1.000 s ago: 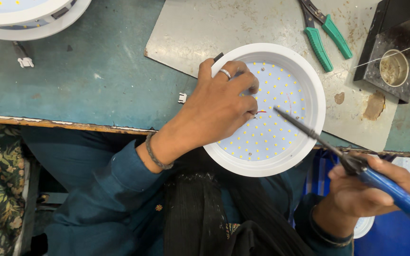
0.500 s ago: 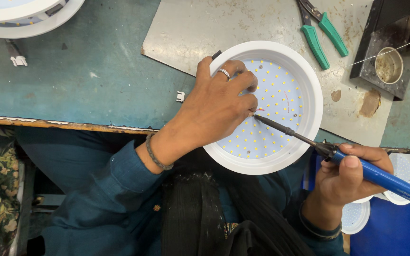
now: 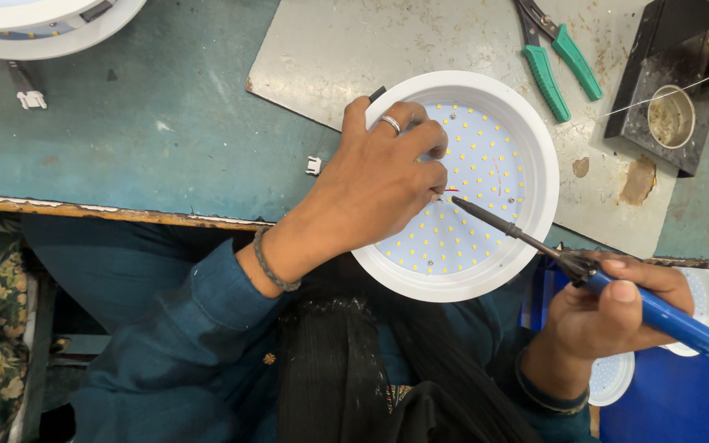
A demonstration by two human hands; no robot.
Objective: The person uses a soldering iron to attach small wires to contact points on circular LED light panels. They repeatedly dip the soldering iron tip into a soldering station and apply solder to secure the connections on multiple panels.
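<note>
A round white lamp housing (image 3: 535, 131) with a disc of small yellow light dots lies at the bench's front edge. My left hand (image 3: 379, 184), with a ring on one finger, rests over its left half and pinches a thin red wire (image 3: 450, 190) against the disc. My right hand (image 3: 609, 316) grips a blue-handled soldering iron (image 3: 666, 320). Its dark tip reaches up-left and touches the disc right by the red wire.
Green-handled pliers (image 3: 555, 57) lie on the grey metal sheet (image 3: 330, 57) at the back. A black stand with a small round tin (image 3: 670, 115) sits at the right. Another white lamp (image 3: 43, 25) is at top left, and a small white connector (image 3: 313, 166) lies on the teal bench.
My right hand has brought the soldering iron's tip up and to the left, from over the lamp's lower right to the red wire by my left fingers. My left hand has stayed put.
</note>
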